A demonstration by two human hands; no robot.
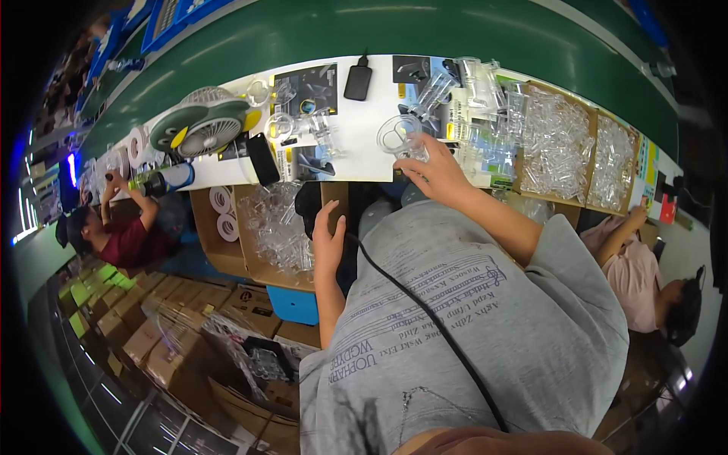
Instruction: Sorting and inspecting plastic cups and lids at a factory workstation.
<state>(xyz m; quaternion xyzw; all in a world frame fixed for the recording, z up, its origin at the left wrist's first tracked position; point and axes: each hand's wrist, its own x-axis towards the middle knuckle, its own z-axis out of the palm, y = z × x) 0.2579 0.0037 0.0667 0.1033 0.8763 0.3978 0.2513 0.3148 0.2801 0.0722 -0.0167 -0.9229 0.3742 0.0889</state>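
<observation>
My right hand is at the white front edge of the table. Its thumb and fingers curve round a clear plastic part with a wide round rim, which tilts toward the far side. My left hand is raised below the table edge with fingers apart and nothing seen in them. Beside it stands an open carton of clear plastic parts. Clear plastic cups cluster on the table just right of my right hand. More clear parts lie to the left on printed sheets.
Cartons of small clear pieces stand at the right. A black box-shaped device, a phone and a green fan are on the table. A blue stool is below. Co-workers sit at left and right.
</observation>
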